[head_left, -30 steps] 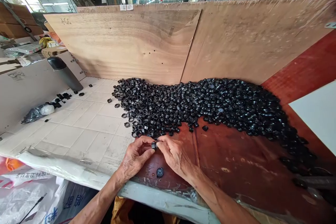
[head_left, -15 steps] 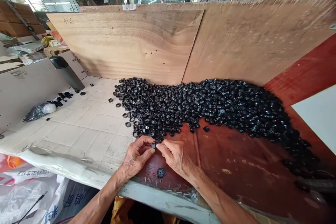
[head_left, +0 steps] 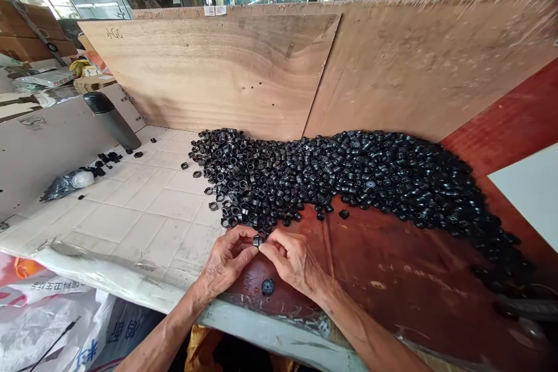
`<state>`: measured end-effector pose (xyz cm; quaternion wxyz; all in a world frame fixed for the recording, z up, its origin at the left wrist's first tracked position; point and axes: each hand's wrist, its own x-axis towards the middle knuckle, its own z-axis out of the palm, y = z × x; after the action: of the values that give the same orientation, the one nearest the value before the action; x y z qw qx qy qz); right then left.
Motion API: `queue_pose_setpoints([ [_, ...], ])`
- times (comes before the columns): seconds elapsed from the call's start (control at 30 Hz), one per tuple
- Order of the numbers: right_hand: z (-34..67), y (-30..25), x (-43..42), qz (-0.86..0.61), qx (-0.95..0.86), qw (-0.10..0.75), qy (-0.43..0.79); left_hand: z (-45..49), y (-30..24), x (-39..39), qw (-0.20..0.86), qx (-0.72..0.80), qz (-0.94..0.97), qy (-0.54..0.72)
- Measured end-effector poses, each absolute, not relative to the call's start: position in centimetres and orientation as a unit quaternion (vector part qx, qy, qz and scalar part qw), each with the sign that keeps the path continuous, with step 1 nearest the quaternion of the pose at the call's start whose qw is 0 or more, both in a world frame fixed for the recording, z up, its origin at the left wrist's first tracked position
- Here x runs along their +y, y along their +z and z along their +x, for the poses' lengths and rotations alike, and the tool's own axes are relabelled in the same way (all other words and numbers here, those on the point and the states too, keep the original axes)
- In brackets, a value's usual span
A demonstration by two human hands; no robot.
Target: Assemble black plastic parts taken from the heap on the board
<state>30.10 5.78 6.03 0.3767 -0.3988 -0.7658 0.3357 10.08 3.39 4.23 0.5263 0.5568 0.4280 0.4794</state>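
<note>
Little has changed: the left hand (head_left: 226, 261) and right hand (head_left: 294, 261) stay together, fingers apparently clamped on a small black plastic ring (head_left: 257, 240). A second ring (head_left: 267, 286) lies at six o'clock, and the black ring heap (head_left: 340, 177) spreads from twelve o'clock.

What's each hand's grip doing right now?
Left hand: closed, pinching a black ring.
Right hand: closed, its fingertips on the same ring.
</note>
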Motion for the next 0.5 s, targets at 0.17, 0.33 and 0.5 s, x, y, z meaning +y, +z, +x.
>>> queue_pose_setpoints([
  [0.17,29.92,6.08,5.69,-0.386,-0.756,0.384,0.363,10.12,4.22,3.40,0.543,0.426,0.546,0.475],
  [0.33,29.76,6.05,5.66,-0.390,-0.739,0.387,0.390,10.00,4.23,3.41,0.540,0.438,0.537,0.477],
  [0.5,29.76,6.33,5.60,-0.422,-0.725,0.370,0.400,10.04,4.43,3.41,0.547,0.441,0.537,0.467],
])
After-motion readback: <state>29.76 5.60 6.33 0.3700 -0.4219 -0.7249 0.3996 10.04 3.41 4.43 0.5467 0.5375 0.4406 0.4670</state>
